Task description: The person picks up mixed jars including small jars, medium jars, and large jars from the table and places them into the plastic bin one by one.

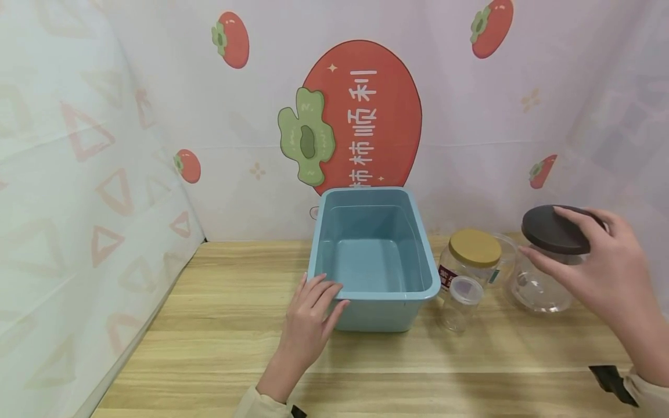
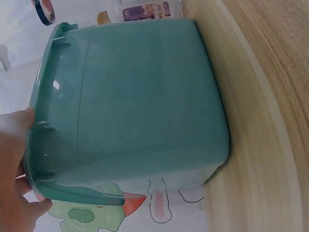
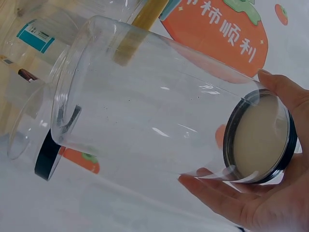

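My left hand [image 1: 309, 316] grips the front left corner of a light blue plastic bin [image 1: 376, 296], its fingers over the rim. The left wrist view shows the bin's outer wall [image 2: 149, 96] from close by. On the right, my right hand [image 1: 611, 264] holds a large clear jar [image 3: 145, 101] by its black lid [image 1: 549, 226], thumb on one side and fingers on the other. Through the jar's clear wall nothing shows inside. Between bin and held jar stand a clear jar with a mustard-yellow lid [image 1: 475, 247] and a small clear jar with a whitish lid [image 1: 467, 290].
Another clear container [image 1: 504, 247] stands behind the yellow-lidded jar, partly hidden. A second black ring or lid [image 3: 47, 157] shows beyond the held jar's base. The wooden table [image 1: 235, 313] meets a white persimmon-print cloth [image 1: 251, 116] behind the bin.
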Demonstrator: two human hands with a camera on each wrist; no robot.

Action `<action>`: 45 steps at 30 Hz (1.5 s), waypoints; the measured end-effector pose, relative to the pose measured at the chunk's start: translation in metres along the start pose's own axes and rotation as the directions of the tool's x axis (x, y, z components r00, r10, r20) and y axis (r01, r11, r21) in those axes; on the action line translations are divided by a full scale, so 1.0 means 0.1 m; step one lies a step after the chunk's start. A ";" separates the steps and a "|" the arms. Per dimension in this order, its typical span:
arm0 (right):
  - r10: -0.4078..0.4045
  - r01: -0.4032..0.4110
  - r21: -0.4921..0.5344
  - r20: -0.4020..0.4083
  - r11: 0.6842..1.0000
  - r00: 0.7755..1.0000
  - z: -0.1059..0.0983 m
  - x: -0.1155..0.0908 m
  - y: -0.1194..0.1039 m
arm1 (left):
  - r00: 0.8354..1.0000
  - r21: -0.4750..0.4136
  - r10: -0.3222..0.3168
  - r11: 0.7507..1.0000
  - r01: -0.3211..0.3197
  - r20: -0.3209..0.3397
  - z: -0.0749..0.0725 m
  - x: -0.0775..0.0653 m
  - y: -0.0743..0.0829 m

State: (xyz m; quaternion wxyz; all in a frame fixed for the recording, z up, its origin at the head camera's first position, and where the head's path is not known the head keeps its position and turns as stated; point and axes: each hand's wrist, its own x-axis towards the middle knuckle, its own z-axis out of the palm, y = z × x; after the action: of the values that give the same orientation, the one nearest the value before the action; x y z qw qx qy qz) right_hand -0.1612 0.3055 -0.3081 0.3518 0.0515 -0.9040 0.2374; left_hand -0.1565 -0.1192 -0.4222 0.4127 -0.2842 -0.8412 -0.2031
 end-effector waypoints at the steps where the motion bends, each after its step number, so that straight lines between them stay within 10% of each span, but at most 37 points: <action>1: 0.002 -0.002 -0.007 0.010 1.000 1.000 0.00 0.01 0.00 | 1.000 0.001 0.004 1.000 -0.004 -0.005 0.00 0.00 0.00; 45: -0.091 0.091 0.005 0.126 0.996 0.988 -0.01 0.32 -0.29 | 1.000 -0.038 0.005 0.999 -0.005 0.000 0.00 -0.01 -0.02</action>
State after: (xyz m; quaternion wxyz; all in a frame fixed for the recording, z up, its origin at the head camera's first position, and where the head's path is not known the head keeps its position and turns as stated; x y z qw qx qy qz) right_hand -0.1773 0.2828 -0.2750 0.3047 0.1075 -0.9212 0.2168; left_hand -0.1569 -0.1216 -0.4234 0.4076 -0.2941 -0.8365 -0.2183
